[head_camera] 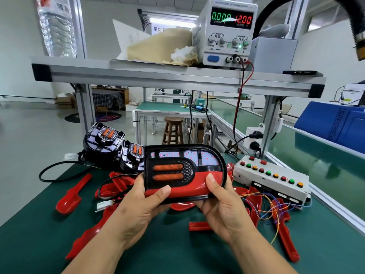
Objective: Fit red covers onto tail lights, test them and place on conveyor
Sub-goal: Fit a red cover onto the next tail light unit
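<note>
Tail light with red cover, fitting step in hand, raised above the table.
Table: open green mat nearer the person than the tail light, loose covers strewn beneath it. Conveyor: right of the tail light, past the table's railed edge, with a clear path. Power supply: on the shelf above and behind. Button box: just right. Left grip and right grip: both clamped on the tail light, thumbs pressing the cover's lower rim. Connector: lower left, unplugged. Next, probably: seat the cover fully, then plug in for testing.
</note>
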Demonstrator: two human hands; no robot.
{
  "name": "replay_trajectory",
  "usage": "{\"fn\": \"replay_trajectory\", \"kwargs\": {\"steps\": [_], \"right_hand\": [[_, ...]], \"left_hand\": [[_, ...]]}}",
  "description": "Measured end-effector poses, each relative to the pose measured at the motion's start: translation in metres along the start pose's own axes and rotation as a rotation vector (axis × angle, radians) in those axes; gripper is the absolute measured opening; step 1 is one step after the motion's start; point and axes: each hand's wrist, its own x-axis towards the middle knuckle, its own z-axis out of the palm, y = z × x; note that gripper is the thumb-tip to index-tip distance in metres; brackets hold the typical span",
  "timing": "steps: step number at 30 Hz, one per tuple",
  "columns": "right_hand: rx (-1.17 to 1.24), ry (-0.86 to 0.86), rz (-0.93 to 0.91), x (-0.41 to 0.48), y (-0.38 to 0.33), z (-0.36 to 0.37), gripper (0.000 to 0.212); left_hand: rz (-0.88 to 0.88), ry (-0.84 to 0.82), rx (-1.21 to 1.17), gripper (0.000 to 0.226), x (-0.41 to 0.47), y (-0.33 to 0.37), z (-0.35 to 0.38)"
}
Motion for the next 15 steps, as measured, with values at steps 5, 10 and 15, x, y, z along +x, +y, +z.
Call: {"fn": "replay_trajectory", "kwargs": {"steps": [5,10,15], "right_hand": [[0.0,0.01,-0.016,0.0025,0.0004,-0.003,0.049],[0.002,0.021,-0.038,0.0041,0.0001,-0.0034,0.051],[-0.023,0.032,-0.022,0.0047,0.0007,-0.0069,0.051]], "left_hand": [[0.029,0.004,0.009,0.057,0.0022,-0.0018,0.0035],[0.049,0.057,-0.002,0.057,0.0055,-0.0017,0.0042],[-0.026,0.07,-0.033,0.061,0.0056,-0.0046,0.0023]]}}
